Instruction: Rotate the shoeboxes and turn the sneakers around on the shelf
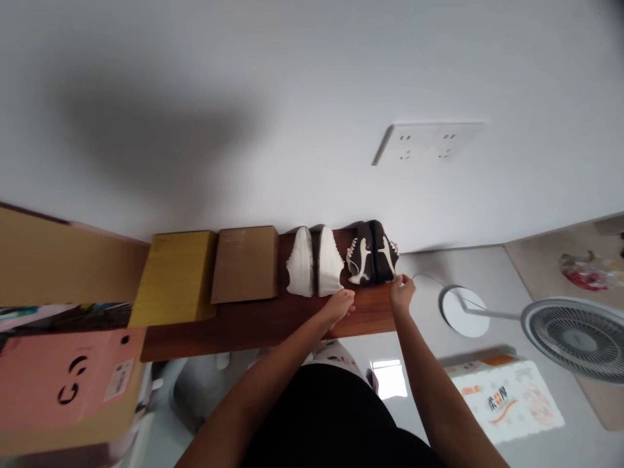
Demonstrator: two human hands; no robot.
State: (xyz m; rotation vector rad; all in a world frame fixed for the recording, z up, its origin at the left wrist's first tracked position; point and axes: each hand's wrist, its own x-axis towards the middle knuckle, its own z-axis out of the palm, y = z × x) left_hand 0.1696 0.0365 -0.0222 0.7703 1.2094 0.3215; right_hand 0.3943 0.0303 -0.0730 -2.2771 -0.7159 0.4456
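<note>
A pair of white shoes stands on a reddish-brown wooden board against the wall. Beside them on the right is a pair of dark brown shoes with cream trim and laces. My left hand is at the near end of the right-hand white shoe, its fingers curled together, with nothing visible in them. At the near right corner of the dark shoes is my right hand, thumb and fingers pinched close to the shoe's end. Whether anything is between those fingertips is too small to make out.
Left of the shoes sit a brown cardboard box and a yellow box. A pink box lies at the lower left. To the right are a fan with a white base and a white printed pack on the floor.
</note>
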